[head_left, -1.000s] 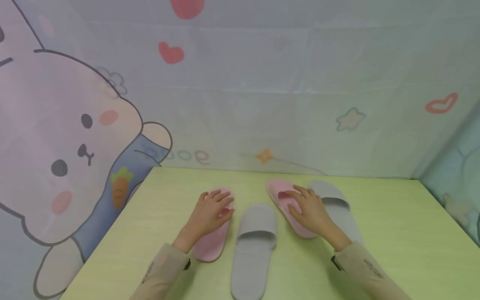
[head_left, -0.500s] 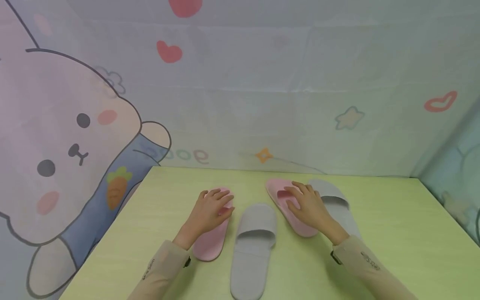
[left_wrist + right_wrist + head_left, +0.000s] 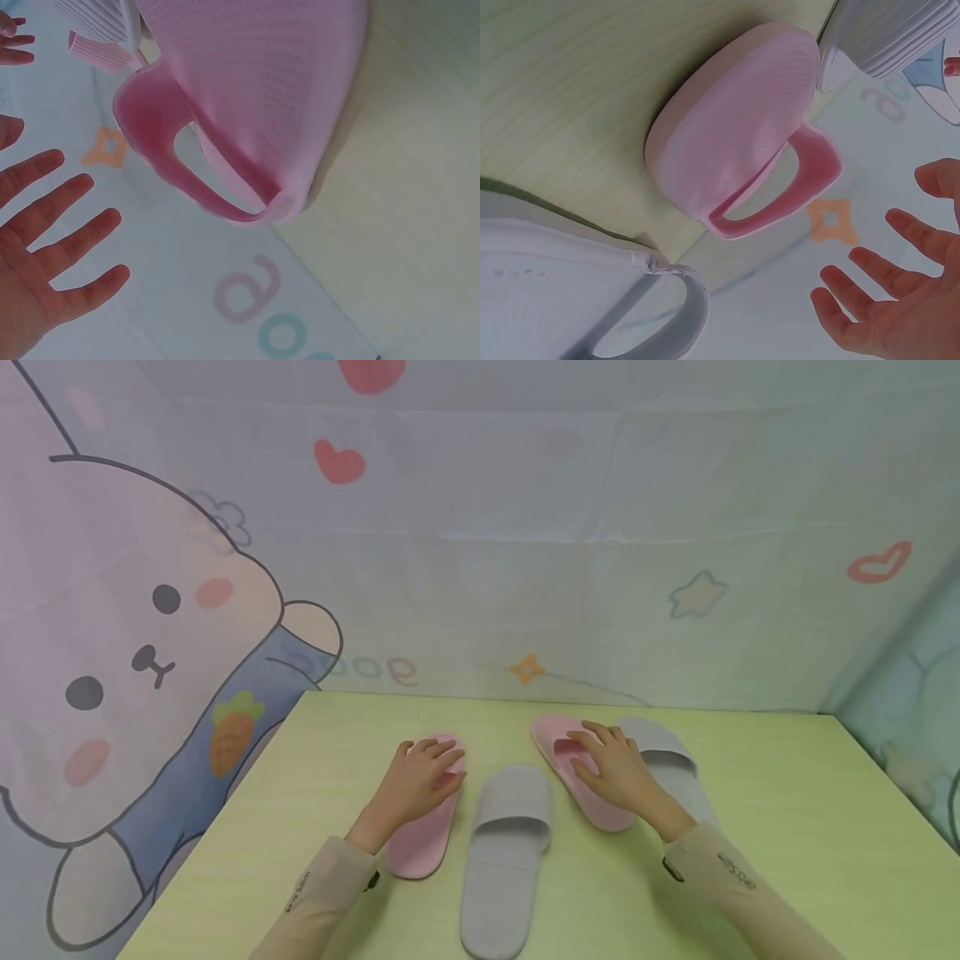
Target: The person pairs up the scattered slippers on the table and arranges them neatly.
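I judge reaching: left hand (image 3: 415, 782), right hand (image 3: 619, 770), fingers spread, above pink slippers (image 3: 422, 846), toward table's (image 3: 795, 802) far edge; next calls for grip.

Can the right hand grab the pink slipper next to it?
Probably yes. The right hand looks open, with its fingers spread and holding nothing. The right wrist view shows nothing between it and the pink slipper.
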A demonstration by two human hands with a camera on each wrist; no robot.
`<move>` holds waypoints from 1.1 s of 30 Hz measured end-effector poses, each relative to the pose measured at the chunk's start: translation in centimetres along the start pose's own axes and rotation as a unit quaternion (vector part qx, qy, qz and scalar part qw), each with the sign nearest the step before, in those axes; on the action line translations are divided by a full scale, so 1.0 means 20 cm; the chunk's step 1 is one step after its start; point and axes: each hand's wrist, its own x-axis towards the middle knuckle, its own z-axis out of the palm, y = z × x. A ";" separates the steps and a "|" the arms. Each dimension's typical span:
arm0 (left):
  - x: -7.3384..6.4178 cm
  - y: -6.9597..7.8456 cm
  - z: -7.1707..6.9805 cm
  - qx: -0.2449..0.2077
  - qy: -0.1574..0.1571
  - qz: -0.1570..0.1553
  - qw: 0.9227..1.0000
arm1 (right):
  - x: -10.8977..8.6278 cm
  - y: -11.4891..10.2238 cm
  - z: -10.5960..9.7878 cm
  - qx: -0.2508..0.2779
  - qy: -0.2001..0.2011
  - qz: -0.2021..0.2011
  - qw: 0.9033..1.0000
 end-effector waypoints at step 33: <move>0.01 -0.07 0.07 -0.008 -0.011 0.001 1.000 | 0.07 0.04 0.07 -0.038 -0.047 -0.002 0.998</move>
